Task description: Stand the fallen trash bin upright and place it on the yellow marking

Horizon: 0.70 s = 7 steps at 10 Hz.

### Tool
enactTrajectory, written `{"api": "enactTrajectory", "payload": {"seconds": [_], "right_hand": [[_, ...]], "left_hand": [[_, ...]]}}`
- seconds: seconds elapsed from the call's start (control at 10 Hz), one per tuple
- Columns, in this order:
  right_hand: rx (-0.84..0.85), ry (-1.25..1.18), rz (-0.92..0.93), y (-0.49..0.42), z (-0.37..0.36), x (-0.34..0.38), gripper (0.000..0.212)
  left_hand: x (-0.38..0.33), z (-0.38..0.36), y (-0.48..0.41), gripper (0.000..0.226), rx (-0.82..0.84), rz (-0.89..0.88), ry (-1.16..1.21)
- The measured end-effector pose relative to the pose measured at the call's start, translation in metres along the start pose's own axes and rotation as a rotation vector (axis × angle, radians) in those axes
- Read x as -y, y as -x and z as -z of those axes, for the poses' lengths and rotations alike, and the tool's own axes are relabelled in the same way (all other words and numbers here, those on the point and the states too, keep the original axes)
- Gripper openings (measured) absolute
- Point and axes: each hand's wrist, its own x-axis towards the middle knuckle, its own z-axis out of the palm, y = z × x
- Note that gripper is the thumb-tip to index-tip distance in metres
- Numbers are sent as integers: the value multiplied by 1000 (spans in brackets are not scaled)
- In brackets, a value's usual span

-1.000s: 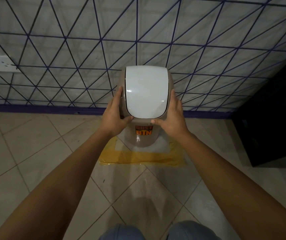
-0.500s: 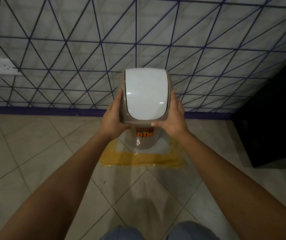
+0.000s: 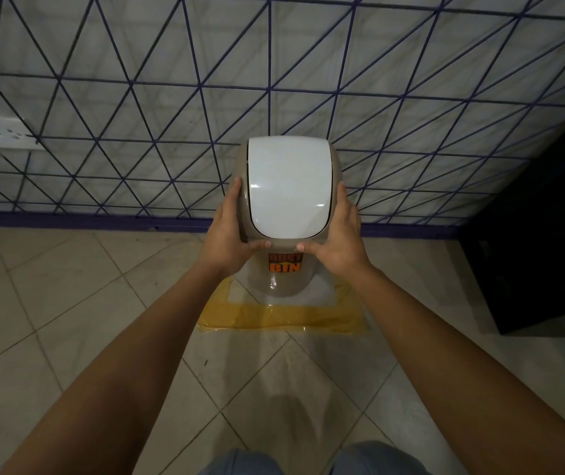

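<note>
Nearest were the person's knees (image 3: pixel 308 462) in blue fabric, over pale floor tiles (image 3: pixel 68 320). Both bare forearms reached forward. The left hand (image 3: pixel 228 234) and right hand (image 3: pixel 339 238) pressed against opposite sides of the trash bin (image 3: pixel 283 279), fingers wrapped round its rim, thumbs on the front edge below the white lid (image 3: pixel 288 186). The bin stood upright inside the yellow marking (image 3: pixel 281 318). Behind rose the wall (image 3: pixel 274 80) with purple lines, a socket (image 3: pixel 0 135) at left.
</note>
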Motion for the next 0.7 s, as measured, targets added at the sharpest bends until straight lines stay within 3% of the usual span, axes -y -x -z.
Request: {"api": "enactTrajectory", "payload": {"seconds": [0.3,0.7], "right_hand": [[29,43,0,2,10,6,128],[-31,194,124,15,40,45,97]], "left_hand": [[-10,-1,5,112,-57,14,-55],[-48,18,29,70,-146,-72,-148]]}}
